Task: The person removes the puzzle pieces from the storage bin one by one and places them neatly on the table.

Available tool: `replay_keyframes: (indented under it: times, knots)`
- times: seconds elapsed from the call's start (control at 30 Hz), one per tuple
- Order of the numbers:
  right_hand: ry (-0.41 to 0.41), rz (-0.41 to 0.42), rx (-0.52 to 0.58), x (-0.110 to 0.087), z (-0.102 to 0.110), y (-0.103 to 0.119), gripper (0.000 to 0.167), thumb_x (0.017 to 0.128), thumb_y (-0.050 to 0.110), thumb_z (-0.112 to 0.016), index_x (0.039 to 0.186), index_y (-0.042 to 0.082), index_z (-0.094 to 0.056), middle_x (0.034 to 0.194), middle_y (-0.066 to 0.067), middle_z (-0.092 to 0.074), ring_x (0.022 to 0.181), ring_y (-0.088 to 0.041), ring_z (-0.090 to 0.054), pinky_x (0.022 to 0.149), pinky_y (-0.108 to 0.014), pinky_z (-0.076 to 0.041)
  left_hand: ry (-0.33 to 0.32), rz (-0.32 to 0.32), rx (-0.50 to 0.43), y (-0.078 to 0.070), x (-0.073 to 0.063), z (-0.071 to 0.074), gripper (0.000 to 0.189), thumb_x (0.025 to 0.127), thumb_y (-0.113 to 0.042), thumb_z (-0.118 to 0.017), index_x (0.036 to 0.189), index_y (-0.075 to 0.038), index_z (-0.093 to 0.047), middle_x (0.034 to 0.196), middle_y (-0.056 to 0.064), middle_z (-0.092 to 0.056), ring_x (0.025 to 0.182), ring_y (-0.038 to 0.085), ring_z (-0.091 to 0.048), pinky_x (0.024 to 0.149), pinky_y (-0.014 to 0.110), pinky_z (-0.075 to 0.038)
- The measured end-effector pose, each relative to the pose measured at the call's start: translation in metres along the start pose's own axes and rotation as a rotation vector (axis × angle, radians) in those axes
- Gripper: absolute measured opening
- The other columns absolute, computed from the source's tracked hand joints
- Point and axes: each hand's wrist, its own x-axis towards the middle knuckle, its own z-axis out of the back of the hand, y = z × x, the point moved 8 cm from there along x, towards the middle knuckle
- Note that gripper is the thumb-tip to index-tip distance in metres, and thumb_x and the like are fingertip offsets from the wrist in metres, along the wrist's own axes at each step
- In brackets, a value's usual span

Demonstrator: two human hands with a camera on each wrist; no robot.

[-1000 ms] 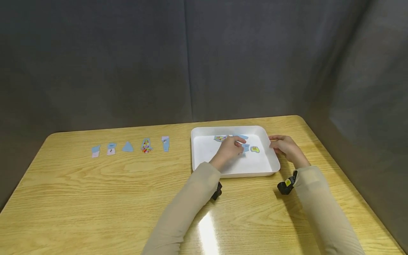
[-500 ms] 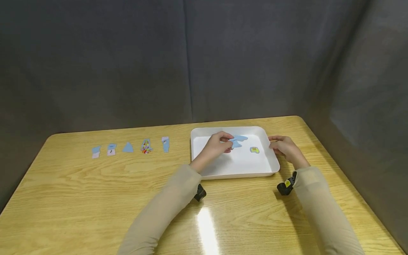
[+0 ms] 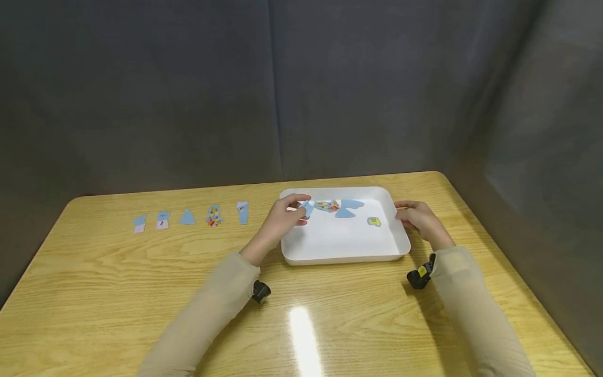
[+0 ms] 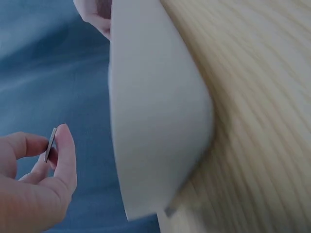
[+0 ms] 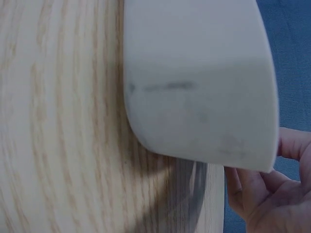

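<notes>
My left hand [image 3: 279, 220] is at the left rim of a white tray [image 3: 346, 260] in the head view. Thumb and fingertips pinch a small light-blue puzzle piece [image 3: 308, 209]; the left wrist view shows this piece [image 4: 50, 145] edge-on, raised off the tray. Just right of it lie a multicoloured puzzle piece [image 3: 327, 206] and blue tail-shaped pieces [image 3: 349, 207], close together. A yellow-centred puzzle piece [image 3: 374, 222] lies apart toward the right. My right hand [image 3: 421, 220] grips the tray's right wall, its thumb at the rim; the wall partly hides its fingers in the right wrist view.
Left of the tray, several pieces stand in a row on the wooden table [image 3: 141, 293], among them a blue triangle [image 3: 187, 217] and a multicoloured piece [image 3: 214, 215]. A dark curtain [image 3: 188, 94] hangs behind the table and along its right side.
My left hand has moved left from the middle of the tray to its left rim, now with a blue piece. The lower blue tail piece has shifted left. The right hand stays put.
</notes>
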Motion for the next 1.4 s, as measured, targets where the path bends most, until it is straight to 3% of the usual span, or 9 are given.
replay_keyframes:
  times: [0.27, 0.4, 0.53, 0.83, 1.0, 1.23, 1.4]
  knots:
    - [-0.008, 0.005, -0.001, 0.002, -0.001, 0.004, 0.056, 0.09, 0.008, -0.049, 0.143, -0.004, -0.035, 0.136, -0.019, -0.044, 0.082, -0.003, -0.05, 0.068, -0.011, -0.047, -0.048, 0.042, -0.025, 0.014, -0.013, 0.031, 0.033, 0.094, -0.005, -0.046, 0.126, 0.002, -0.051, 0.108, 0.011, -0.049, 0.091, 0.023, -0.065, 0.08, 0.023, -0.057]
    - [-0.01, 0.003, -0.001, 0.003, -0.002, 0.003, 0.055, 0.09, 0.008, -0.049, 0.143, -0.004, -0.036, 0.134, -0.018, -0.045, 0.082, -0.004, -0.05, 0.068, -0.011, -0.047, -0.051, 0.054, -0.014, 0.02, -0.019, 0.046, 0.032, 0.095, -0.007, -0.047, 0.125, 0.005, -0.05, 0.111, 0.013, -0.05, 0.09, 0.018, -0.062, 0.09, 0.035, -0.056]
    - [-0.012, 0.001, -0.001, 0.003, -0.004, 0.003, 0.054, 0.091, 0.008, -0.049, 0.142, -0.004, -0.037, 0.131, -0.016, -0.048, 0.081, -0.004, -0.05, 0.069, -0.011, -0.047, -0.043, 0.061, 0.041, 0.029, -0.026, 0.064, 0.034, 0.096, -0.011, -0.049, 0.126, 0.005, -0.051, 0.115, 0.014, -0.052, 0.096, 0.018, -0.057, 0.097, 0.044, -0.051]
    - [-0.004, 0.002, -0.005, 0.002, -0.004, 0.007, 0.056, 0.09, 0.008, -0.049, 0.143, -0.004, -0.036, 0.131, -0.016, -0.046, 0.079, -0.003, -0.049, 0.07, -0.013, -0.047, -0.066, 0.043, 0.226, 0.044, -0.036, 0.107, 0.032, 0.096, -0.016, -0.055, 0.122, 0.002, -0.058, 0.118, 0.018, -0.057, 0.101, 0.027, -0.058, 0.092, 0.043, -0.052]
    - [-0.007, 0.007, 0.003, 0.002, -0.005, 0.006, 0.055, 0.09, 0.007, -0.049, 0.142, -0.004, -0.037, 0.121, -0.011, -0.05, 0.075, -0.001, -0.049, 0.068, -0.012, -0.047, -0.057, 0.058, 0.252, 0.05, -0.038, 0.119, 0.034, 0.096, -0.017, -0.057, 0.124, 0.002, -0.057, 0.125, 0.021, -0.056, 0.104, 0.027, -0.061, 0.09, 0.039, -0.053]
    - [-0.007, 0.011, -0.001, 0.002, -0.005, 0.006, 0.055, 0.089, 0.007, -0.049, 0.142, -0.004, -0.037, 0.119, -0.01, -0.05, 0.076, -0.002, -0.049, 0.07, -0.013, -0.047, -0.052, 0.132, 0.261, 0.062, -0.037, 0.128, 0.035, 0.095, -0.016, -0.058, 0.124, 0.004, -0.058, 0.12, 0.024, -0.062, 0.085, 0.014, -0.062, 0.073, 0.026, -0.052]
    - [-0.011, 0.003, 0.001, 0.001, -0.005, 0.006, 0.055, 0.09, 0.008, -0.049, 0.142, -0.004, -0.037, 0.124, -0.012, -0.049, 0.079, -0.003, -0.049, 0.07, -0.013, -0.047, -0.027, 0.165, 0.251, 0.069, -0.034, 0.129, 0.034, 0.095, -0.009, -0.057, 0.124, 0.008, -0.057, 0.122, 0.026, -0.061, 0.087, 0.009, -0.064, 0.078, 0.025, -0.056]
